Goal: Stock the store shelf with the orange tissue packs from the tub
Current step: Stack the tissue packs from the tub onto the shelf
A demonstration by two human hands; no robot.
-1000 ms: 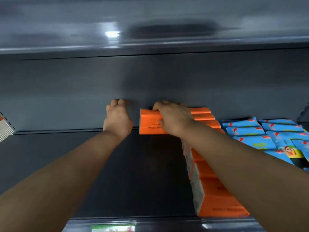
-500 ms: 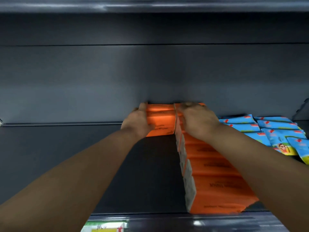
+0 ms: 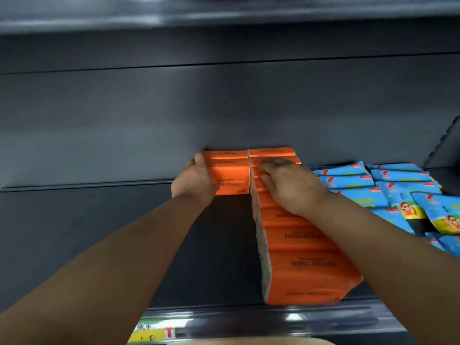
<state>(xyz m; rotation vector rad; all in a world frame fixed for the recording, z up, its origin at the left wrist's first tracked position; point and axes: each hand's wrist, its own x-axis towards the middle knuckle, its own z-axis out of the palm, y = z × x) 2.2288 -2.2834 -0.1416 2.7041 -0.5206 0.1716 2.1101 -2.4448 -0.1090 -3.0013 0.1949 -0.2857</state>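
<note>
pack (image 3: 227,171): orange tissue packs sitting at the back of the shelf (image 3: 99,245), against the back wall, touching the left side of the row.
row (image 3: 296,240): orange packs running front to back, reaching the shelf lip; one column filled.
left hand (image 3: 196,179): cupping the pack's left side, fingers (image 3: 200,158) wrapping its far corner, holding it and seeming to be pressing it rightward.
right hand (image 3: 291,185): lying flat on the row's top, fingers spread wide, gripping nothing, bracing the row.
blue packs (image 3: 388,188): lying just right of the row, loosely overlapped.
tub: not showing.
step: likely seating the first packs of a second column.
risk: soft wrap squashing under the push, pack skewing and leaving a gap; row shifting into the blue packs if the brace is lifting too soon; front pack sitting at the lip, possibly sliding off.
</note>
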